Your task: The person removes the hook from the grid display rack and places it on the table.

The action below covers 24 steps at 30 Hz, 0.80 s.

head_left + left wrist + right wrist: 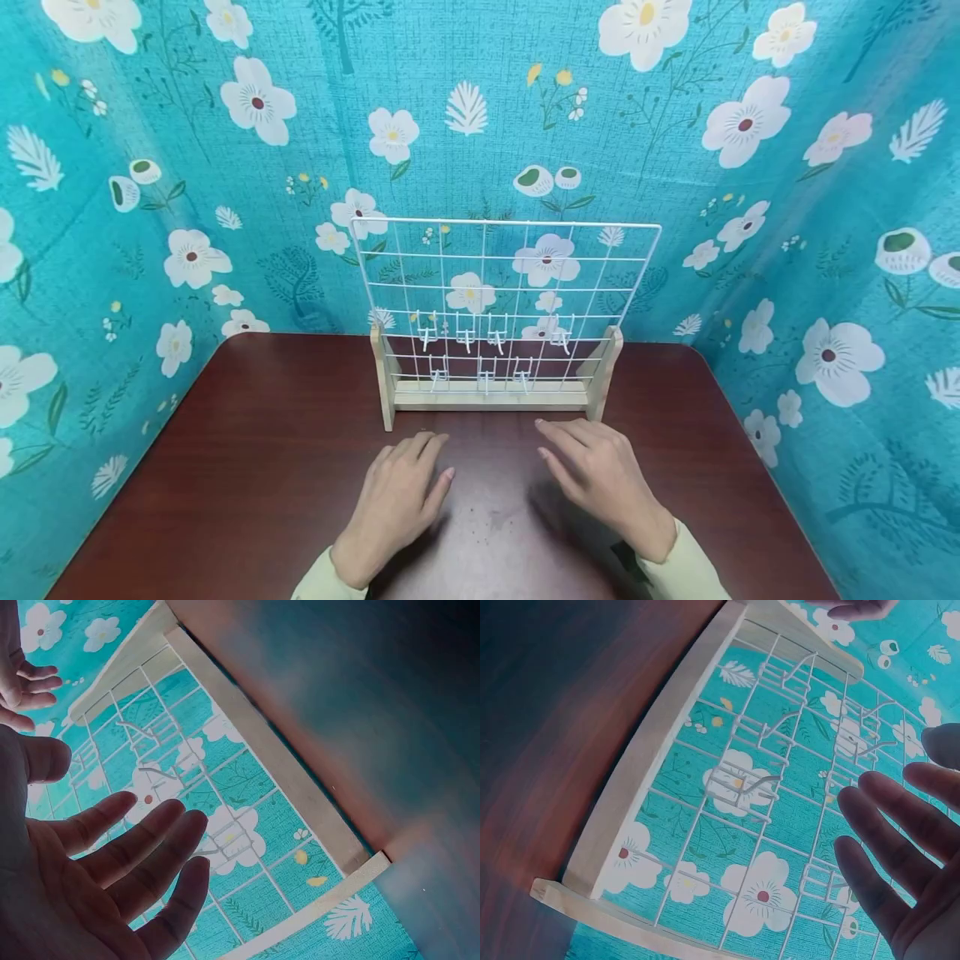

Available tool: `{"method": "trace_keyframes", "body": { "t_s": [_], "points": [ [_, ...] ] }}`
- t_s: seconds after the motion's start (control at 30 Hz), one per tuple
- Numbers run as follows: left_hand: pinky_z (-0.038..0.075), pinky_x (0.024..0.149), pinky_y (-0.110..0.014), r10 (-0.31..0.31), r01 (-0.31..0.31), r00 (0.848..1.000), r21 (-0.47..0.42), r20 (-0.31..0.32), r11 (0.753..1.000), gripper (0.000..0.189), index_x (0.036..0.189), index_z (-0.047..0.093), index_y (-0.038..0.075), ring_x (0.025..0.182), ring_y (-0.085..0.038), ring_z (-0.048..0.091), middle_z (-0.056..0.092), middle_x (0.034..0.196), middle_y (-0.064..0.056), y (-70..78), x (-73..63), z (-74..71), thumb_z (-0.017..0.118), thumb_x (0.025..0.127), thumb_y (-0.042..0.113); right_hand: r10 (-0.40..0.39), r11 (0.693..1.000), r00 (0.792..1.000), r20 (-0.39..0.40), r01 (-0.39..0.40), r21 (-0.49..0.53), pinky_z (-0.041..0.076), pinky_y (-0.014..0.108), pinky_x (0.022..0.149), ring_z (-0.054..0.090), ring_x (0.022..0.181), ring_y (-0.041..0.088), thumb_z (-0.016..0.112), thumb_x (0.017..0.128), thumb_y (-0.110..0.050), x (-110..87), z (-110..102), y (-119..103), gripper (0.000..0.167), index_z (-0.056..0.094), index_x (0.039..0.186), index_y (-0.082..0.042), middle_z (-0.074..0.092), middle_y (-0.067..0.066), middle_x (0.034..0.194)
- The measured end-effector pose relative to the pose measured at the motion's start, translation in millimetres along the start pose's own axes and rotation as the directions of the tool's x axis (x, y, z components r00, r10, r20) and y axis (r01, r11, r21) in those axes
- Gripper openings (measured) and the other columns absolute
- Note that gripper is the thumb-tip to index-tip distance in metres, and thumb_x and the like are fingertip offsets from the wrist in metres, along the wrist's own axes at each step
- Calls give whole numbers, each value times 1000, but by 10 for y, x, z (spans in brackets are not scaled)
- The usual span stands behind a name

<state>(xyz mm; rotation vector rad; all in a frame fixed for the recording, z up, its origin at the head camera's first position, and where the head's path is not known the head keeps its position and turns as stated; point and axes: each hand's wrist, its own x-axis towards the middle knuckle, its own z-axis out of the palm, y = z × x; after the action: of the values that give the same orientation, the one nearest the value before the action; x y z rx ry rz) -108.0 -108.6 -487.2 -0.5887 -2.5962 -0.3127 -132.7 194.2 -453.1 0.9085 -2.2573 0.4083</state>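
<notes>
A white wire grid rack (507, 289) stands upright in a pale wooden base (491, 402) near the back of the table. Several white wire hooks (497, 337) hang on its lower part in two rows. My left hand (397, 493) hovers in front of the rack's left side, fingers relaxed and apart from it, holding nothing. On the other side, my right hand (603, 475) is held palm down before the right end of the base, also without anything in it. Both wrist views show spread, loosely bent fingers, with hooks (765, 724) on the wires beyond.
The dark red-brown table (247, 467) has rounded back corners. A turquoise curtain (480, 108) with white flowers surrounds it at the back and both sides. Wooden end supports (604, 375) hold the grid at its left and right.
</notes>
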Motion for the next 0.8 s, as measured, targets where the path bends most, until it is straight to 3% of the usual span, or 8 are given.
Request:
{"method": "trace_keyframes", "body": {
  "t_s": [0.23, 0.57, 0.8],
  "points": [
    [57, 80, -38, -9, 9, 1000, -3, -11, 1000, 40, 131, 69, 13, 101, -20, 75, 75, 117, -2, -20, 17, -30, 66, 99, 37, 28, 1000, 999, -21, -28, -7, 61, 41, 72, 78, 87, 19, 52, 107, -37, 47, -29, -1, 38, 76, 121, -12, 81, 3, 101],
    [60, 81, -41, -27, 26, 999, -28, -28, 999, 39, 129, 68, 12, 97, -22, 76, 76, 114, -5, -54, 42, -53, 70, 97, 33, 69, 998, 997, -19, -69, -3, 62, 41, 72, 79, 88, 20, 59, 105, -35, 109, -75, 5, 33, 76, 121, -11, 81, 4, 102],
    [60, 75, -41, -61, 60, 998, -35, -31, 998, 37, 128, 67, 11, 80, -22, 76, 77, 111, -4, -66, 29, -49, 72, 97, 31, 74, 997, 997, -23, -74, -4, 62, 41, 71, 79, 89, 21, 55, 106, -36, 121, -69, 17, 35, 76, 120, -12, 81, 4, 102]
  ]
}}
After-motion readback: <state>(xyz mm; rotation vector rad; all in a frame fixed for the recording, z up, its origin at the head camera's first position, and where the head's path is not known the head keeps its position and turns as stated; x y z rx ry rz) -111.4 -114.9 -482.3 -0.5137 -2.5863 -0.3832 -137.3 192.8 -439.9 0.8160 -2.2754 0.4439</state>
